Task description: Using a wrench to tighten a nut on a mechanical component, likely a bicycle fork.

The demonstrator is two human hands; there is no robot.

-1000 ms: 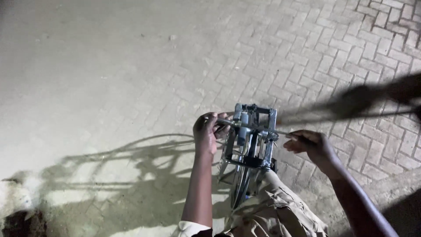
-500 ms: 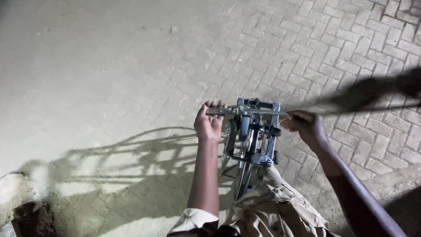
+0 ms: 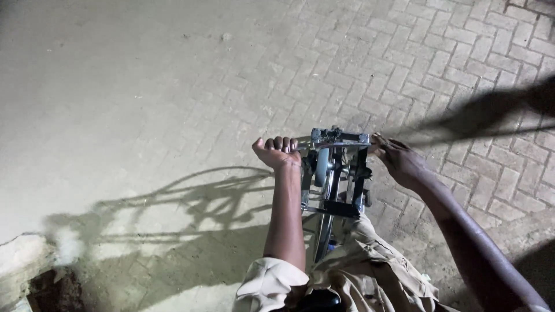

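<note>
Gripping the ends of a metal frame [image 3: 335, 173], both hands sat level w/ each other over brick paving [image 3: 439, 63]. Left hand [image 3: 276, 152] was curled tight round the frame's left bar end, knuckles up, fingers wrapped over. Right hand [image 3: 400, 162] was closed on the right end of the top crossbar [image 3: 340, 138], though what exactly sat under the palm couldn't be told, prob. a grip or handle. Frame stood upright betw. the forearms, directly in front of the person's body, its lower struts running down toward the khaki clothing [image 3: 352, 271] at the bottom edge. Spoked shadow [image 3: 196, 202] lay on the paler concrete [image 3: 104, 86] to the left. Dark shadow streak [image 3: 480, 115] crossed the bricks upper right.
</note>
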